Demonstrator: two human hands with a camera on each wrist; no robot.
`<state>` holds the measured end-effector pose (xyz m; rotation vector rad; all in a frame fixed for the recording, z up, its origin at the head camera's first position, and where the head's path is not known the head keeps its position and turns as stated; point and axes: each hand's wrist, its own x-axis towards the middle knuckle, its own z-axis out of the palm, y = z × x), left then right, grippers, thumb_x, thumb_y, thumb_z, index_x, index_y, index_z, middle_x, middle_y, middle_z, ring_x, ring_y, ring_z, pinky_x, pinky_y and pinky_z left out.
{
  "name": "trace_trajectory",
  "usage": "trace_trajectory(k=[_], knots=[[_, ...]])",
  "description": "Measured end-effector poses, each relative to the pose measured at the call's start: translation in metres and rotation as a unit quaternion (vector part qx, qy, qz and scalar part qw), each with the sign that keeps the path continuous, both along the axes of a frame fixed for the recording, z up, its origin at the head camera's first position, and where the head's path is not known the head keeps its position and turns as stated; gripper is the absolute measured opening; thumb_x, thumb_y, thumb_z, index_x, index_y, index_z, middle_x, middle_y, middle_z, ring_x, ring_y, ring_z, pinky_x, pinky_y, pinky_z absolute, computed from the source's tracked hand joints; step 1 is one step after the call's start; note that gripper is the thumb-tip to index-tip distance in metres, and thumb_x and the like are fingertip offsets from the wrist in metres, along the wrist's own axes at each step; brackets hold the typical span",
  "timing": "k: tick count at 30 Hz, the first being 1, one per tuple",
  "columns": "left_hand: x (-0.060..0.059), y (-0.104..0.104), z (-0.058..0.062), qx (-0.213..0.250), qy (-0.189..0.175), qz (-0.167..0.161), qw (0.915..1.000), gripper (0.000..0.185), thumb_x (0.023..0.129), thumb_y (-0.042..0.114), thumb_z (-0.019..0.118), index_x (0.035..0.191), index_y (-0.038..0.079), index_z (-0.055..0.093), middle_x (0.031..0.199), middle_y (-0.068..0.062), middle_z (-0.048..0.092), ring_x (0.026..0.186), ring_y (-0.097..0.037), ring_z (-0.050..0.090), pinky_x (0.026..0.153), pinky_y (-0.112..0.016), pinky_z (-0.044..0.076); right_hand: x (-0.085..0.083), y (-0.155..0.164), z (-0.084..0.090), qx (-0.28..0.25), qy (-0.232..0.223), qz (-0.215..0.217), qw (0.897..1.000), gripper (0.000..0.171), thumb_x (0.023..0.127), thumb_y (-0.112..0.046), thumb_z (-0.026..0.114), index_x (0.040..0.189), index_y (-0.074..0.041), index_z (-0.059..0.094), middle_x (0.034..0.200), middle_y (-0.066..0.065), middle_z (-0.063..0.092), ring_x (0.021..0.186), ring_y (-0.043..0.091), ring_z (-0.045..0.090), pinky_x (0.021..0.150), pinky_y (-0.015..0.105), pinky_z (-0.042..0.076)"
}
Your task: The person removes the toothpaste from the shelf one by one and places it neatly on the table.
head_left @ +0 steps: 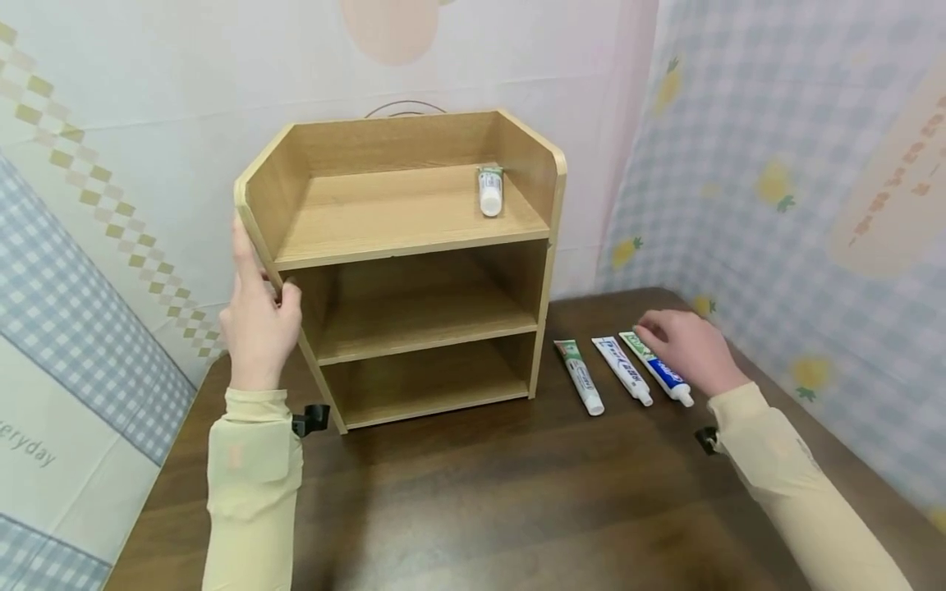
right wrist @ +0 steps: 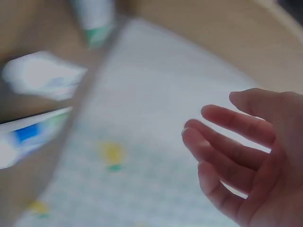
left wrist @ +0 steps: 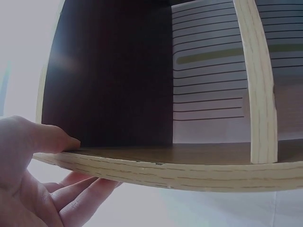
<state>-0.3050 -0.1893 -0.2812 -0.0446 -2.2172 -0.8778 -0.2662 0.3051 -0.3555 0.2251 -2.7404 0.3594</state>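
A light wooden three-tier shelf [head_left: 414,222] stands at the back of a dark wooden table [head_left: 480,492]. My left hand [head_left: 264,283] grips its left side panel; in the left wrist view the thumb [left wrist: 49,138] lies on one face of the panel edge [left wrist: 165,172] and the fingers [left wrist: 80,189] on the other. One toothpaste tube [head_left: 489,190] lies on the top tier. Three tubes lie side by side right of the shelf: green-white [head_left: 580,376], white [head_left: 624,371] and blue-green [head_left: 663,375]. My right hand [head_left: 654,332] hovers over the blue-green tube's far end, fingers [right wrist: 227,146] relaxed and holding nothing.
The shelf's middle and bottom tiers hold nothing. Patterned cloth walls [head_left: 798,180] close in behind and to the right, near the table's right edge. Bare tabletop stretches in front of the shelf. The right wrist view is blurred, with the tubes [right wrist: 33,137] at its left.
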Motion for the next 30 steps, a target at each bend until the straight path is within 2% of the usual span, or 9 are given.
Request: trace_trajectory(k=[3, 6, 11, 16, 20, 22, 24, 27, 30], knots=[[-0.001, 0.001, 0.0, -0.004, 0.012, -0.006, 0.9999, 0.084, 0.085, 0.012, 0.043, 0.155, 0.036, 0.004, 0.118, -0.018, 0.061, 0.081, -0.04, 0.056, 0.064, -0.05, 0.037, 0.008, -0.025, 0.026, 0.007, 0.055, 0.023, 0.998, 0.019, 0.094, -0.023, 0.059, 0.094, -0.009, 0.073, 0.083, 0.007, 0.073, 0.065, 0.017, 0.063, 0.06, 0.041, 0.05], [-0.002, 0.002, -0.002, -0.008, 0.019, -0.012, 0.9997, 0.084, 0.085, 0.011, 0.043, 0.155, 0.035, 0.005, 0.116, -0.019, 0.06, 0.078, -0.039, 0.055, 0.062, -0.05, 0.037, 0.015, -0.047, 0.043, 0.015, 0.123, 0.045, 0.991, 0.013, 0.091, -0.021, 0.063, 0.087, -0.013, 0.071, 0.075, 0.002, 0.071, 0.059, 0.016, 0.06, 0.053, 0.036, 0.046], [-0.001, 0.002, -0.002, -0.009, 0.022, -0.009, 0.9997, 0.083, 0.084, 0.011, 0.042, 0.155, 0.034, 0.005, 0.106, -0.018, 0.06, 0.069, -0.037, 0.05, 0.058, -0.044, 0.034, 0.021, -0.077, 0.065, 0.013, 0.254, 0.09, 0.963, 0.007, 0.087, -0.017, 0.066, 0.083, -0.013, 0.07, 0.065, 0.0, 0.068, 0.053, 0.014, 0.058, 0.047, 0.029, 0.039], [-0.001, -0.001, -0.002, -0.011, 0.025, -0.007, 0.9996, 0.083, 0.085, 0.011, 0.042, 0.155, 0.034, 0.005, 0.109, -0.019, 0.06, 0.069, -0.038, 0.05, 0.059, -0.046, 0.035, 0.018, -0.103, 0.089, 0.018, 0.324, 0.119, 0.938, 0.009, 0.087, -0.015, 0.064, 0.088, -0.011, 0.071, 0.065, 0.002, 0.069, 0.055, 0.016, 0.06, 0.047, 0.029, 0.04], [-0.003, -0.002, -0.004, -0.016, 0.031, -0.009, 0.9994, 0.083, 0.085, 0.011, 0.043, 0.156, 0.033, 0.005, 0.115, -0.02, 0.06, 0.07, -0.038, 0.051, 0.059, -0.047, 0.036, 0.011, -0.124, 0.108, 0.05, 0.362, 0.137, 0.921, 0.008, 0.087, -0.012, 0.061, 0.089, -0.01, 0.068, 0.065, 0.003, 0.068, 0.052, 0.018, 0.057, 0.043, 0.029, 0.037], [-0.004, -0.002, -0.004, -0.018, 0.03, -0.011, 0.9993, 0.084, 0.085, 0.011, 0.043, 0.156, 0.033, 0.004, 0.114, -0.02, 0.06, 0.067, -0.037, 0.05, 0.057, -0.045, 0.035, 0.006, -0.135, 0.117, 0.064, 0.366, 0.144, 0.917, 0.008, 0.087, -0.011, 0.06, 0.091, -0.009, 0.067, 0.066, 0.004, 0.067, 0.052, 0.018, 0.056, 0.042, 0.03, 0.036], [-0.004, -0.002, -0.004, -0.021, 0.028, -0.011, 0.9993, 0.084, 0.086, 0.011, 0.043, 0.156, 0.033, 0.003, 0.114, -0.02, 0.06, 0.064, -0.036, 0.048, 0.055, -0.042, 0.034, -0.001, -0.145, 0.124, 0.071, 0.359, 0.15, 0.918, 0.011, 0.087, -0.011, 0.06, 0.095, -0.008, 0.066, 0.067, 0.004, 0.065, 0.055, 0.02, 0.056, 0.043, 0.031, 0.038], [-0.005, -0.003, -0.003, -0.023, 0.02, -0.011, 0.9995, 0.084, 0.087, 0.012, 0.044, 0.156, 0.033, 0.001, 0.115, -0.02, 0.06, 0.064, -0.035, 0.047, 0.056, -0.04, 0.033, -0.014, -0.157, 0.134, 0.079, 0.334, 0.156, 0.926, 0.016, 0.087, -0.012, 0.059, 0.1, -0.005, 0.065, 0.067, 0.006, 0.06, 0.058, 0.022, 0.054, 0.046, 0.033, 0.039], [-0.006, -0.003, -0.002, -0.024, 0.016, -0.007, 0.9996, 0.083, 0.087, 0.013, 0.044, 0.156, 0.032, 0.001, 0.126, -0.02, 0.058, 0.067, -0.036, 0.047, 0.059, -0.044, 0.035, -0.031, -0.166, 0.142, 0.09, 0.32, 0.155, 0.93, 0.014, 0.088, -0.011, 0.057, 0.098, -0.003, 0.062, 0.069, 0.008, 0.057, 0.062, 0.026, 0.052, 0.049, 0.034, 0.04]])
